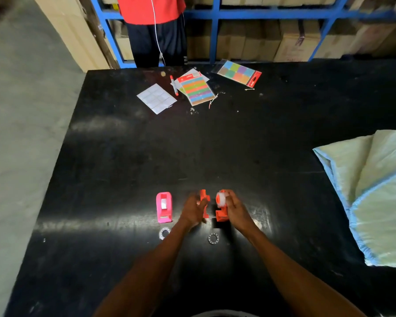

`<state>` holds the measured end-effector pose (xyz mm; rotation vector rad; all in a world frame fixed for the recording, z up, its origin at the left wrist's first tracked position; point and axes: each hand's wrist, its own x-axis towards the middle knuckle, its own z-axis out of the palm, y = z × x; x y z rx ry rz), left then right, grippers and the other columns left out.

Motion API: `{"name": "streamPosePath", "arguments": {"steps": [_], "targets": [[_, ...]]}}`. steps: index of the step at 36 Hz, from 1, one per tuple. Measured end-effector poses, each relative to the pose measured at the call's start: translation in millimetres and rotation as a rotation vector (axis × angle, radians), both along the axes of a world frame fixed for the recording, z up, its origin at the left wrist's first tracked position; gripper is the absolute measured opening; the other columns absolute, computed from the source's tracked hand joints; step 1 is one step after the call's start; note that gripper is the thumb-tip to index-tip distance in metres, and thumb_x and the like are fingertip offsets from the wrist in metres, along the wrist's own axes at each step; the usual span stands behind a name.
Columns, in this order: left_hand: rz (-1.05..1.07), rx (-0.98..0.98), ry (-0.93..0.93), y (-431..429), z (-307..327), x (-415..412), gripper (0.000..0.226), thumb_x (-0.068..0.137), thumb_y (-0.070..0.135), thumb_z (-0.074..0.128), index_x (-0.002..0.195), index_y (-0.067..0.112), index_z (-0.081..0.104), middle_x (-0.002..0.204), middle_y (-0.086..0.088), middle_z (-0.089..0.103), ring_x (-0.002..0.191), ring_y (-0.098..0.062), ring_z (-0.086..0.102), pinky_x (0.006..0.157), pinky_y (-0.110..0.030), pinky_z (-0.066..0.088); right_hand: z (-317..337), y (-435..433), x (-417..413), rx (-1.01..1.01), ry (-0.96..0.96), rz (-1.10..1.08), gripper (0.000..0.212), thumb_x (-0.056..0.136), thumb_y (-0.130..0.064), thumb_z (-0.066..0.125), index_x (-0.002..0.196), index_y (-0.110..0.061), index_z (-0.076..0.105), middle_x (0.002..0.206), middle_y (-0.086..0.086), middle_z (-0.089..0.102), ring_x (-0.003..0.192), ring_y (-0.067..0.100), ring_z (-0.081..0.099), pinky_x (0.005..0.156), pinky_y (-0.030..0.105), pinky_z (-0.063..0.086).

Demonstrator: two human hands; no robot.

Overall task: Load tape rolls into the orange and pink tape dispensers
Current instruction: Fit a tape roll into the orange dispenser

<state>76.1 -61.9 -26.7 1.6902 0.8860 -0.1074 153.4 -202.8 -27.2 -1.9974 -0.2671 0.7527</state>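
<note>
The orange dispenser is split in two pieces. My left hand grips one orange half, and my right hand grips the other orange half, which carries a whitish tape roll at its top. Both hands hover just above the black table, a little apart. To their left the pink dispenser lies flat on the table, with white tape visible inside. Two clear tape rolls lie nearer me: one below the pink dispenser, another between my forearms.
Sticker sheets, a white label sheet, a red marker and a coloured sticker pack lie at the far edge. A pale woven sack covers the right side. A person in red stands beyond the table.
</note>
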Motion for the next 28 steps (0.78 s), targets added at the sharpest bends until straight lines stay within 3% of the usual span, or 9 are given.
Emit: {"name": "streamPosePath", "arguments": {"steps": [2,5,8,15,18,22,28], "targets": [[0.042,-0.32,-0.112,-2.3,12.1,-2.0,0.02,0.097,0.025,0.054,0.084,0.023,0.068,0.071,0.002,0.072,0.066,-0.015,0.069,0.07,-0.036,0.057,3.9,1.5,-0.7,-0.012,-0.041,-0.009,0.027,0.101,-0.048,0.032,0.111,-0.036,0.055,0.105,0.0,0.069,0.095,0.021,0.067,0.091,0.045,0.053],[0.002,-0.476,-0.13,-6.5,27.6,-6.5,0.022,0.101,0.013,0.046,0.098,0.018,0.067,0.077,0.004,0.078,0.071,-0.011,0.074,0.067,-0.025,0.061,14.2,3.6,-3.9,0.012,-0.089,-0.003,0.023,0.105,-0.035,0.033,0.113,-0.029,0.054,0.103,0.003,0.068,0.092,0.021,0.065,0.09,0.043,0.052],[0.013,-0.511,-0.145,-8.8,36.4,-12.3,0.021,0.101,0.015,0.047,0.103,0.013,0.068,0.082,0.002,0.079,0.078,-0.012,0.074,0.073,-0.024,0.061,25.7,3.4,-8.4,0.029,-0.1,0.013,0.023,0.106,-0.034,0.032,0.111,-0.027,0.054,0.098,0.002,0.068,0.088,0.018,0.066,0.086,0.041,0.053],[-0.02,-0.549,-0.158,-11.7,54.8,-20.8,0.031,0.1,0.009,0.047,0.125,-0.009,0.056,0.074,0.005,0.078,0.07,-0.007,0.074,0.067,-0.02,0.06,41.6,0.5,-19.0,0.05,-0.13,0.074,0.02,0.105,-0.038,0.032,0.112,-0.035,0.051,0.092,-0.005,0.067,0.081,0.008,0.064,0.075,0.028,0.048],[-0.01,-0.554,-0.165,-13.4,63.3,-26.4,0.034,0.1,0.011,0.049,0.126,-0.009,0.055,0.082,0.003,0.078,0.077,-0.007,0.074,0.07,-0.019,0.059,46.4,2.6,-22.7,0.043,-0.137,0.072,0.021,0.105,-0.041,0.032,0.111,-0.037,0.051,0.093,-0.001,0.068,0.084,0.017,0.067,0.08,0.039,0.054],[0.003,-0.546,-0.191,-11.1,70.9,-37.3,0.034,0.097,0.025,0.057,0.122,0.004,0.064,0.118,-0.015,0.071,0.109,-0.026,0.069,0.099,-0.039,0.053,55.8,8.0,-27.7,0.04,-0.13,0.05,0.023,0.103,-0.045,0.029,0.106,-0.038,0.05,0.091,0.002,0.07,0.082,0.02,0.068,0.081,0.045,0.056],[-0.032,-0.57,-0.196,-2.3,84.7,-50.8,0.033,0.096,0.027,0.058,0.12,0.005,0.067,0.117,-0.015,0.072,0.11,-0.027,0.069,0.101,-0.042,0.052,66.6,16.3,-39.3,0.048,-0.143,0.071,0.025,0.102,-0.044,0.026,0.099,-0.032,0.048,0.086,0.004,0.067,0.078,0.022,0.065,0.08,0.046,0.054]]}}
